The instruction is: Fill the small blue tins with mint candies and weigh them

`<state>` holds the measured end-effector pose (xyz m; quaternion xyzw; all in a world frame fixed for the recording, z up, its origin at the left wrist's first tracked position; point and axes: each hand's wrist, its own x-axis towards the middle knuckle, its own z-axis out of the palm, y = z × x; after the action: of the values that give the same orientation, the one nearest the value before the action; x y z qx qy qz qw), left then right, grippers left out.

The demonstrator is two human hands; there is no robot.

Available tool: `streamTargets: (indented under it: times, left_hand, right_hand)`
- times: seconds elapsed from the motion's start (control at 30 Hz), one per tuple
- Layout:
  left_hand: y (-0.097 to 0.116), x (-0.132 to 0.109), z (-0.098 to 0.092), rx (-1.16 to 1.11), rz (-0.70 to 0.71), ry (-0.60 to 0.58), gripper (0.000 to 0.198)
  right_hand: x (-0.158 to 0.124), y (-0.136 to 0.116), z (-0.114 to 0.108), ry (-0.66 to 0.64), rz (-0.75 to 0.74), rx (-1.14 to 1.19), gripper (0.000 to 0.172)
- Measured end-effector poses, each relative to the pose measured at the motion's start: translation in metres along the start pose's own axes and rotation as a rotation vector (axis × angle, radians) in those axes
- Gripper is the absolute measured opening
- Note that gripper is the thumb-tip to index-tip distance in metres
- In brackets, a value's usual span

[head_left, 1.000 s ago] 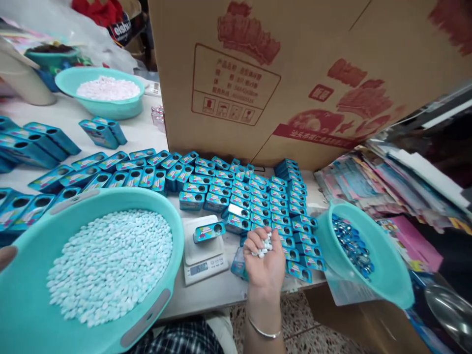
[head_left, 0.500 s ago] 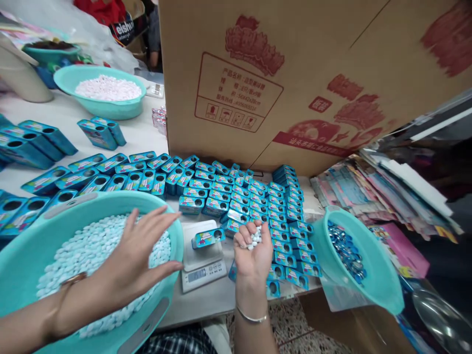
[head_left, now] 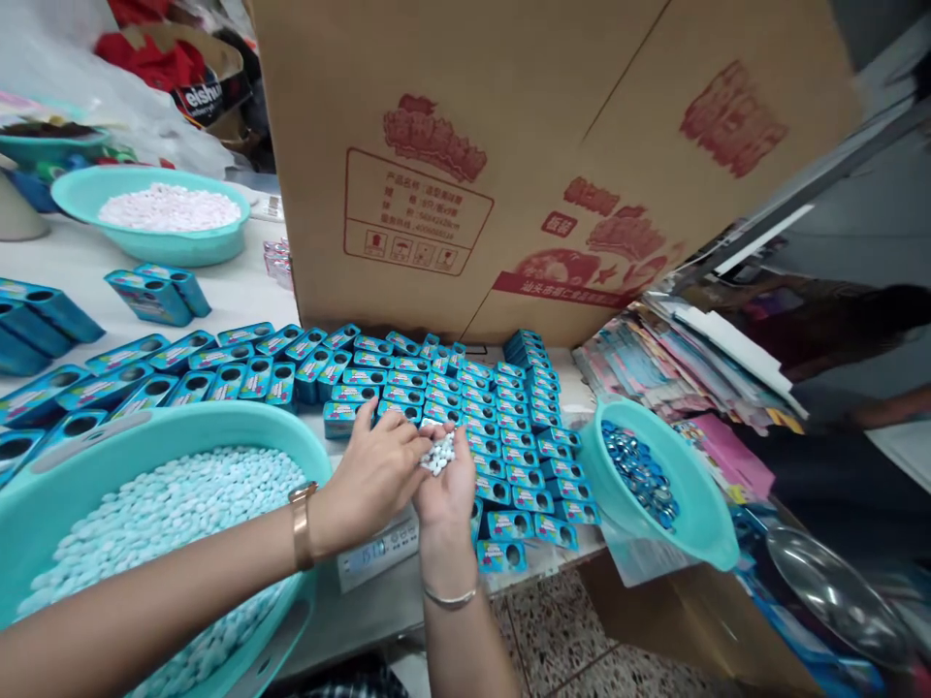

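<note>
Head view: right hand (head_left: 445,490) cups white tablets (head_left: 438,454), left hand (head_left: 370,475) dips in, grip unclear; the heaped basin (head_left: 181,412) suggests much work left.

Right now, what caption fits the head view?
Left hand touches white tablets cupped in the right hand, above rows of blue tins.

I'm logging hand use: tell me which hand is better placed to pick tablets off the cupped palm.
Left. The left hand reaches across with its fingertips at the white tablets, while the right hand lies palm up, cupped under that pile and so occupied.
</note>
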<state>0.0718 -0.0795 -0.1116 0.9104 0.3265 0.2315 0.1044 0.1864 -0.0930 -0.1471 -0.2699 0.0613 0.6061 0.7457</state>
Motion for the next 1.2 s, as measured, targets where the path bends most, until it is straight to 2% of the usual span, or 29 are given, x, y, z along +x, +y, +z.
streamTargets:
  times: [0.1, 0.23, 0.43, 0.6, 0.73, 0.83, 0.93, 1.0, 1.07, 1.13, 1.17, 1.2]
  left_hand:
    - [0.007, 0.004, 0.0, 0.047, -0.028, -0.078, 0.015]
    - [0.007, 0.006, 0.004, 0.018, -0.068, -0.124, 0.014]
    - [0.001, 0.003, 0.01, -0.097, -0.131, -0.075, 0.01]
    - [-0.006, -0.001, 0.015, -0.193, -0.18, -0.036, 0.009]
    - [-0.017, -0.006, 0.02, -0.181, -0.215, -0.054, 0.013]
    - [-0.032, -0.005, 0.007, -0.226, -0.23, -0.06, 0.016]
    - [-0.049, -0.002, -0.017, -0.27, -0.275, 0.054, 0.028]
    - [-0.054, -0.004, -0.025, -0.184, -0.303, 0.099, 0.032]
    - [-0.048, -0.013, -0.019, -0.035, -0.287, 0.038, 0.047]
    - [-0.035, -0.026, 0.0, 0.086, -0.253, -0.094, 0.072]
    - [-0.028, -0.031, 0.01, 0.104, -0.243, -0.165, 0.068]
    - [-0.023, -0.034, 0.018, 0.101, -0.24, -0.23, 0.052]
  right_hand:
    - [-0.001, 0.003, -0.001, 0.037, -0.024, 0.032, 0.021]
    - [-0.001, 0.003, -0.006, 0.072, -0.032, 0.05, 0.02]
    - [0.001, 0.001, -0.007, 0.045, -0.085, 0.069, 0.019]
    - [0.002, -0.001, -0.008, 0.047, -0.04, 0.141, 0.019]
    - [0.0, -0.006, -0.009, 0.063, -0.032, 0.163, 0.018]
    - [-0.003, -0.018, -0.008, 0.091, -0.02, 0.163, 0.021]
    - [-0.007, -0.036, -0.007, 0.064, -0.067, 0.148, 0.023]
    - [-0.01, -0.048, -0.007, 0.039, -0.107, 0.14, 0.023]
    - [-0.014, -0.055, -0.005, 0.041, -0.114, 0.146, 0.023]
    - [-0.02, -0.058, -0.002, 0.054, -0.088, 0.153, 0.022]
    - [-0.024, -0.059, -0.001, 0.085, -0.074, 0.135, 0.021]
    - [-0.027, -0.06, 0.0, 0.127, -0.069, 0.107, 0.019]
